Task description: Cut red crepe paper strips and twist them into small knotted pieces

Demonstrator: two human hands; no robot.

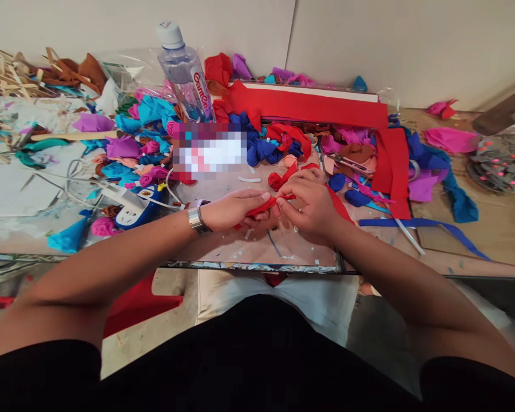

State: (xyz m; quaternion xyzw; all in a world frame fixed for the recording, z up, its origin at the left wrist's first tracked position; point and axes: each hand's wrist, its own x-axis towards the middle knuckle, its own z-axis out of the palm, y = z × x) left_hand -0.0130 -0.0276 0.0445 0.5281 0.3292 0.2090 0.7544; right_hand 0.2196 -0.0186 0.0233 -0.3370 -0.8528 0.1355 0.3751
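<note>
Over the middle of the table, my left hand [236, 210] and my right hand [311, 200] meet at a strip of red crepe paper [257, 210]. The fingers of my left hand are closed round its left part, with the thumb on top. My right hand pinches the same paper at its right end. A longer red strip [340, 205] trails out from under my right hand. Just beyond my fingers lies a small rolled red piece [275, 181]. The left wrist has a metal watch band.
A water bottle [184, 80] stands at the back, near blue paper flowers [264, 150]. To the left are a power strip [141, 207] and cables. A cutter knife [349, 164] and red sheets [390, 166] lie at the right. The table's front edge [257, 266] is near my body.
</note>
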